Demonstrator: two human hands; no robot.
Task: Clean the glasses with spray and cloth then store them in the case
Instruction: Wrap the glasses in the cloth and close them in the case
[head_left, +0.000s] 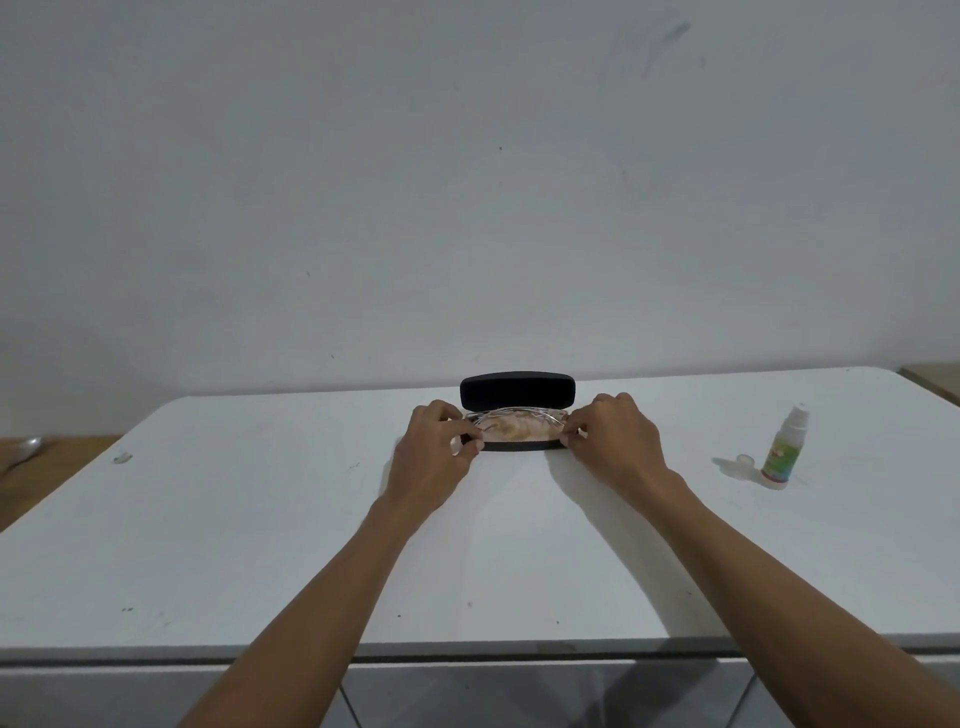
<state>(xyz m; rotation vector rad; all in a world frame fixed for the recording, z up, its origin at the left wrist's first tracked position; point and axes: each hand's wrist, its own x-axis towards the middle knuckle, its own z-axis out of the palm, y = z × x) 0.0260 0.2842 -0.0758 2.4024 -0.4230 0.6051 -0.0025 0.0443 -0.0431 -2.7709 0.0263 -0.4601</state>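
Left hand (439, 441) curled, fingertips pinching the left end of the thin-framed clear glasses (514, 423); between both sets of fingers, those glasses lying over a pale patterned cloth (511, 431) inside the open black hard-shell case (517, 392), lid upright just behind. Right hand (610, 436) pinching the right end likewise. Best eased down level, both ends together, temples tucked below the rim before closing. Beyond the right fingers, well apart, small white spray bottle (784, 449) beside its clear cap (744, 461). Bare white tabletop (260, 519) nearer than the knuckles; far edge close behind the lid.
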